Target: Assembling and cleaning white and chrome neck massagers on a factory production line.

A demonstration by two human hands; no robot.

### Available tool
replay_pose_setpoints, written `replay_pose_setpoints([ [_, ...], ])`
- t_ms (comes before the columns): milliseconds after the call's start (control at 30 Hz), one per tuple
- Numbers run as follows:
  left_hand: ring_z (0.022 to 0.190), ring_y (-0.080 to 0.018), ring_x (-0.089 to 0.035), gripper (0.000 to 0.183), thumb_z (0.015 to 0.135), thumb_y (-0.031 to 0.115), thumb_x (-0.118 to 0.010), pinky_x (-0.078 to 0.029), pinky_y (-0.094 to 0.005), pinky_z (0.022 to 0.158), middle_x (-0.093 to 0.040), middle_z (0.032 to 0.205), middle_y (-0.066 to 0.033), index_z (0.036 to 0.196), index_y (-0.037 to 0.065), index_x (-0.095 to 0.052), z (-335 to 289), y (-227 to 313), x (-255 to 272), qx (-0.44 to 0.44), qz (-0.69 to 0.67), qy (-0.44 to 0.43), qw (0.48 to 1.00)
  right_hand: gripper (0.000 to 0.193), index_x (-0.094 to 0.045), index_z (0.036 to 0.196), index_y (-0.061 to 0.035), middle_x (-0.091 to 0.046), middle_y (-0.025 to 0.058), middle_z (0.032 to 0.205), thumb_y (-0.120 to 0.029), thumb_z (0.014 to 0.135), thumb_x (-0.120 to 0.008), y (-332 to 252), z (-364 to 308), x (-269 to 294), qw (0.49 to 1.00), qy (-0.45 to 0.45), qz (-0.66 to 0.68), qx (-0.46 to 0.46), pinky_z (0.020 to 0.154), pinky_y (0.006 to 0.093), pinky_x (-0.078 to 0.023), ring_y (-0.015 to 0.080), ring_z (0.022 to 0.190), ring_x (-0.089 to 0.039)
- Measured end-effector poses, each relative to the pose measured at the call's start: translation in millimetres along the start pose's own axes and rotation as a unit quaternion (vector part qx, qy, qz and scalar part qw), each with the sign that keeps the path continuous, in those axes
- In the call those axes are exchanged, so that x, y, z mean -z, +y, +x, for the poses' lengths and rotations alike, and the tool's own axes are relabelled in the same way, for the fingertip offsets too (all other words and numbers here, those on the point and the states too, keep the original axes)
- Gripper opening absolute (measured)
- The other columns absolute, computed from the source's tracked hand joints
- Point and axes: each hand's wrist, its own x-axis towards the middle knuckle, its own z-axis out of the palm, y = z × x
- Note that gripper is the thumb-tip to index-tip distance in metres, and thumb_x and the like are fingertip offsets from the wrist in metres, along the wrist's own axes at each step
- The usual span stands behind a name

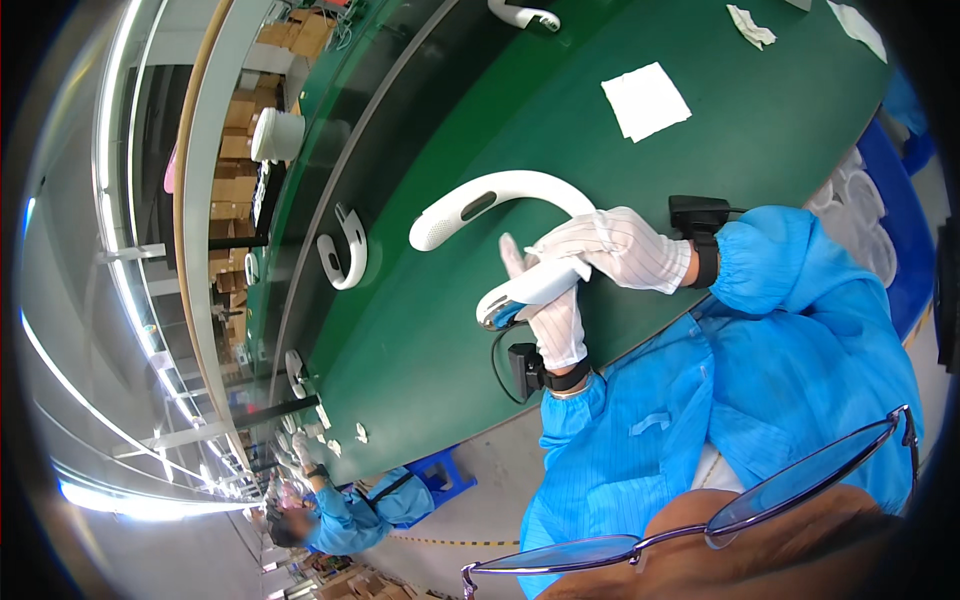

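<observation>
Left hand (557, 325), gripping curved white band (540, 284); right hand (625, 245) over it, grip unclear.
Likely light, stiff, slick; best held mid-curve.

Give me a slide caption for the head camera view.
Gloved left hand and right hand handling a curved white device at a green workbench.

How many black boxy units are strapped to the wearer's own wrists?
2: the left-wrist black unit, beside the left hand, and the right-wrist black unit, beside the right hand. Both hands are at the white curved device; neither unit looks hidden.
</observation>
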Motion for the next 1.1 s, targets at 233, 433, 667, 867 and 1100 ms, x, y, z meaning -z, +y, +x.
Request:
replay_pose_setpoints([
  [233, 0.113, -0.0269, -0.055, 0.088, 0.082, -0.005, -0.063, -0.044, -0.044, 0.102, -0.053, 0.123, -0.0178, 0.153, 0.0, -0.011, -18, 16, -13, -0.004, -0.362, 0.125, 0.924, 0.025, -0.068, 0.112, -0.0072, -0.07, 0.0072, 0.112, -0.011, 0.093, -0.052, 25, -25, -27, 0.997, -0.041, -0.058, -0.024, 0.087, 0.0399, -0.055, 0.0299, 0.109, -0.064],
  [433, 0.087, -0.0204, -0.059, 0.069, 0.071, -0.009, -0.068, -0.052, -0.044, 0.097, -0.054, 0.101, -0.0103, 0.133, -0.005, -0.037, -16, -1, -25, -0.128, 0.093, 0.212, 0.964, 0.025, -0.068, 0.107, -0.0078, -0.068, 0.0068, 0.105, -0.011, 0.083, -0.06, 30, -7, -12, 0.959, -0.127, -0.237, 0.093, 0.102, 0.0408, -0.049, 0.0259, 0.108, -0.064],
  [667, 0.088, -0.0188, -0.06, 0.061, 0.077, -0.009, -0.064, -0.052, -0.0453, 0.097, -0.054, 0.101, -0.0083, 0.132, -0.001, -0.039, -4, -3, -21, -0.173, -0.026, 0.189, 0.966, 0.035, -0.064, 0.111, 0.0041, -0.064, 0.014, 0.118, -0.01, 0.079, -0.059, 52, 11, 25, 0.766, -0.216, -0.581, 0.172, 0.111, 0.0421, -0.042, 0.0322, 0.121, -0.056],
  [867, 0.086, -0.0176, -0.057, 0.057, 0.079, -0.003, -0.069, -0.053, -0.0334, 0.084, -0.055, 0.091, -0.0066, 0.129, -0.002, -0.041, 4, 15, -14, -0.116, 0.067, 0.205, 0.969, 0.042, -0.052, 0.127, -0.0066, -0.057, 0.0161, 0.128, -0.005, 0.086, -0.051, 13, -27, -29, 0.994, -0.1, -0.017, -0.048, 0.097, 0.0431, -0.051, 0.0364, 0.119, -0.056],
  [1100, 0.077, -0.0203, -0.064, 0.071, 0.077, 0.007, -0.078, -0.055, -0.0325, 0.072, -0.062, 0.09, -0.0112, 0.134, -0.007, -0.038, 63, 37, -1, -0.139, 0.175, 0.115, 0.968, 0.04, -0.061, 0.117, 0.0017, -0.061, 0.0134, 0.123, -0.017, 0.082, -0.058, 63, 1, 38, 0.801, -0.146, -0.571, 0.103, 0.113, 0.039, -0.037, 0.0273, 0.126, -0.052],
])
